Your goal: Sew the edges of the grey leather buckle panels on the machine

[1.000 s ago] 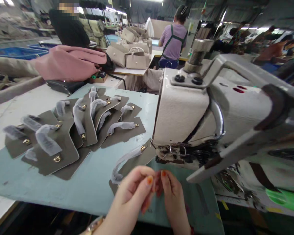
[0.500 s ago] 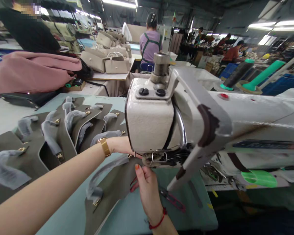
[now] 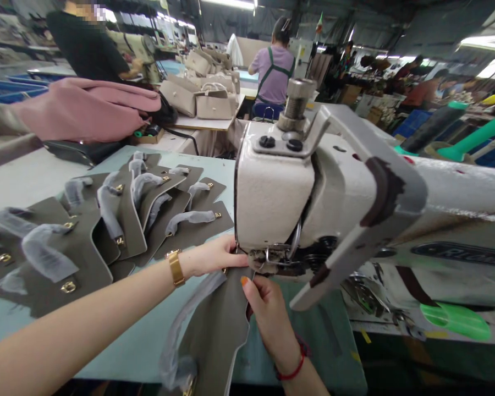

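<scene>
Fingers (image 3: 253, 295) of the right hand (image 3: 272, 319) pinch the right edge of a panel (image 3: 214, 330), thumb uppermost; those of the left hand (image 3: 210, 257) pass partly behind the sewing machine (image 3: 274, 190), so their grip cannot be told. Panel lies on the blue-green table (image 3: 134, 346), its far end under the machine head. Small box (image 3: 152, 138) at rear contains dark and green items, too small to identify. Blue bin (image 3: 8, 91) at far left: contents not discernible. Panel is smooth, grey-brown and pale-edged, bearing a curved handle (image 3: 179, 330) in cloudy plastic with a gold fitting (image 3: 188, 386). Similar panels (image 3: 130, 231) overlap in a heap on the left. Machine casing: white, glossy, scuffed. Nameplate (image 3: 470, 254) lettering begins "RI"; remainder blurred.
</scene>
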### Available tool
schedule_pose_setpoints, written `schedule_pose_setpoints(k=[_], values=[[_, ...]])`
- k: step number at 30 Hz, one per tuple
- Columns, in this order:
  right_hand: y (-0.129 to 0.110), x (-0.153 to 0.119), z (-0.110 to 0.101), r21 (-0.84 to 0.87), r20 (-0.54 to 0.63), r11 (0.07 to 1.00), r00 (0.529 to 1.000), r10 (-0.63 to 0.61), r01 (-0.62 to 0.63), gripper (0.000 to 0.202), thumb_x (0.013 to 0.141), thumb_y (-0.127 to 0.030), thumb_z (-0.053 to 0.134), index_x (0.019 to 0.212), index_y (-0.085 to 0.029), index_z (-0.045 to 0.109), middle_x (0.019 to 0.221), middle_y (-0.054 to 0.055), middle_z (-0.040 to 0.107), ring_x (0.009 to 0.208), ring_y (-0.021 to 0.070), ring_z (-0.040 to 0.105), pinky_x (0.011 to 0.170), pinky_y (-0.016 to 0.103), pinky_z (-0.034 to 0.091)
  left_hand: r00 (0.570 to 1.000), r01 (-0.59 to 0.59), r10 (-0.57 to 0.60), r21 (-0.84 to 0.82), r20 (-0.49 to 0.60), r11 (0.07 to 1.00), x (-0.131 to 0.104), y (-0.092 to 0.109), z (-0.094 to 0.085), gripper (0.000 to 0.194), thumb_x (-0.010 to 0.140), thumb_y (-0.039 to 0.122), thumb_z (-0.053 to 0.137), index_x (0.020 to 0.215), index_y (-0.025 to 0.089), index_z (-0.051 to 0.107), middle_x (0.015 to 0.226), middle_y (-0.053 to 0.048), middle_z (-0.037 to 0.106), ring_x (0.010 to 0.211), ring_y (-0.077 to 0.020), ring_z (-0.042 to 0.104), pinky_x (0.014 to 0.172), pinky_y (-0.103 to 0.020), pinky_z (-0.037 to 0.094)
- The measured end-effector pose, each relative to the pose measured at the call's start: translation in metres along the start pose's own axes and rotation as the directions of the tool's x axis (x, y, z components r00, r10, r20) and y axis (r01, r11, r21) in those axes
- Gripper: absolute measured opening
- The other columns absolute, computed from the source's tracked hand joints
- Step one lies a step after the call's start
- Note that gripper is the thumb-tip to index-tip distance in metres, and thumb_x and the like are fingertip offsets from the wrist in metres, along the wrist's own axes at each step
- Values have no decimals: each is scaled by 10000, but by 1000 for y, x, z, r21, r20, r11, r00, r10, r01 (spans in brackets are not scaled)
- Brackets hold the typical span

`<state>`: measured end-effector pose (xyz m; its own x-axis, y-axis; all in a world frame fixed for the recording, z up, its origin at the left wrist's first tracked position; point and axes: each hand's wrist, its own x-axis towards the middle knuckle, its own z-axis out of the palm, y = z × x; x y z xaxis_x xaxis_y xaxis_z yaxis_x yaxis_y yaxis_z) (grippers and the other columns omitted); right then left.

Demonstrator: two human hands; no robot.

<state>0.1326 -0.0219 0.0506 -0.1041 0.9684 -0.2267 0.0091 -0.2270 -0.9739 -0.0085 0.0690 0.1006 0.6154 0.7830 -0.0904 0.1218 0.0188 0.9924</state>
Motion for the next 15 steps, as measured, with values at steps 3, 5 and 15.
schedule_pose_setpoints(k=[3,5,15], values=[[-1,1,-16,-51,65,998,997,30,-27,359,851,-424,499,593,-179,451,494,-56,390,439,86,372,424,200,276,999,8,-8,-9,34,1000,-7,-4,8,217,799,249,629,986,172,707,952,12,732,832,-139,648,879,-268,496],[0,2,-25,-95,89,995,996,14,-5,375,858,-424,516,586,-178,441,510,-60,363,467,82,349,438,198,255,1000,13,-13,-5,13,1000,-10,-6,13,259,821,265,611,1064,209,682,1052,6,711,911,-152,643,938,-281,468],[-22,-14,-38,-75,246,995,966,80,-63,302,826,-382,530,611,-176,482,576,-44,405,535,96,340,477,201,265,930,86,-28,141,-366,986,-30,-45,12,370,872,411,540,1172,202,596,1208,-55,641,1136,-241,567,1013,-379,422]])
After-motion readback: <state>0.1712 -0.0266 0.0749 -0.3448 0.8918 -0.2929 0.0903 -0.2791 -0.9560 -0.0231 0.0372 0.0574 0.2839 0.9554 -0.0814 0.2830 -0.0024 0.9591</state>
